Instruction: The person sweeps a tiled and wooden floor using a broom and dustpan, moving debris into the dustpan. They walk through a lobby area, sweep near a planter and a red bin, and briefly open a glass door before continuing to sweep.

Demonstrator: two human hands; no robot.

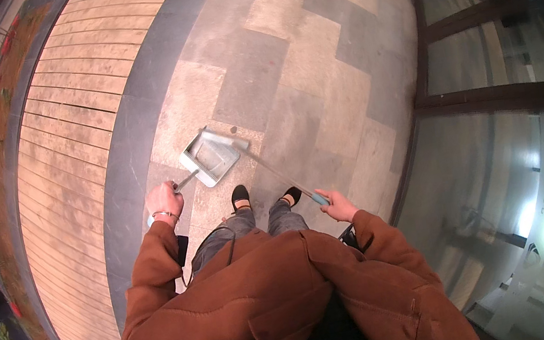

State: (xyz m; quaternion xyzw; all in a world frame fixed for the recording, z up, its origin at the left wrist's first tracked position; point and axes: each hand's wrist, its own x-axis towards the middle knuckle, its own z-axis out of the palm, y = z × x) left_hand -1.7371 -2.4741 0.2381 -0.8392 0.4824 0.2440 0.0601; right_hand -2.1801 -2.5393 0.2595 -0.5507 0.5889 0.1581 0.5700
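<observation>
My left hand (pixel 164 199) is closed around the handle of a long-handled dustpan (pixel 212 159), pale grey with a row of comb teeth along its rear edge. The pan rests on the paving in front of my feet. In my right hand (pixel 337 204) is the blue grip of a long-handled broom, whose thin pole slants down to the left. The broom head (pixel 225 140), pale and blurred, is at the pan's front edge and partly over its opening. What lies inside the pan is too blurred to tell.
Grey and beige stone paving (pixel 284 73) runs ahead, with a small dark spot (pixel 233 130) beside the broom head. To the left, a dark stone border (pixel 114 156) meets wooden decking (pixel 62 143). Glass panels (pixel 481 160) in dark frames stand along the right. My black shoes (pixel 239 194) are just behind the pan.
</observation>
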